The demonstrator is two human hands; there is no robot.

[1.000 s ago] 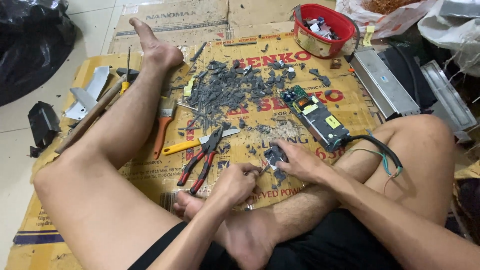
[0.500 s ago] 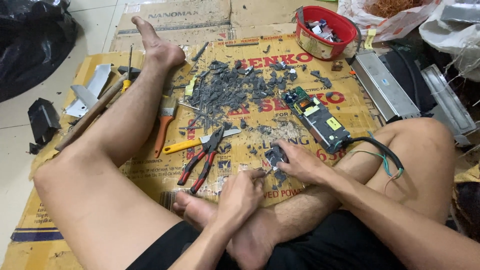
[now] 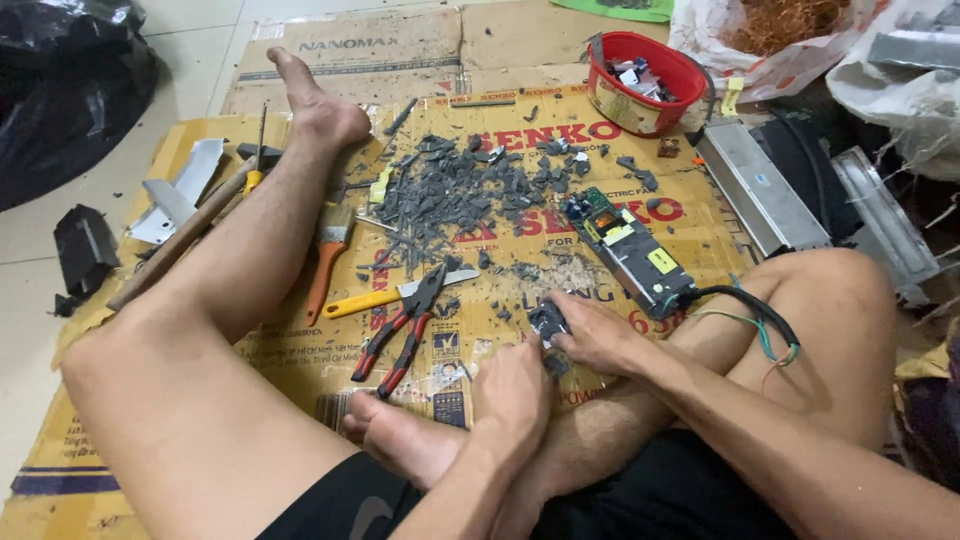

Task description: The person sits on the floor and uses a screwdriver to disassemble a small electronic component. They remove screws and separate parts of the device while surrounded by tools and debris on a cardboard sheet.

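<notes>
Currently my right hand [image 3: 598,335] is pinching a small dark component [image 3: 547,322]; my left hand [image 3: 512,385], grip curled, is touching its lower edge.

You have a single view, from the camera on your head, tilted steeply down and forward over your own lap onto the flattened cardboard sheet [image 3: 300,370] spread on the floor. It sits close: your knees fill the lower corners, and your hands meet just below the sheet's middle. The sheet's far edge, with the red bowl [image 3: 640,85] at its far right corner, lies near the top of the frame. No second view overlaps it.
</notes>
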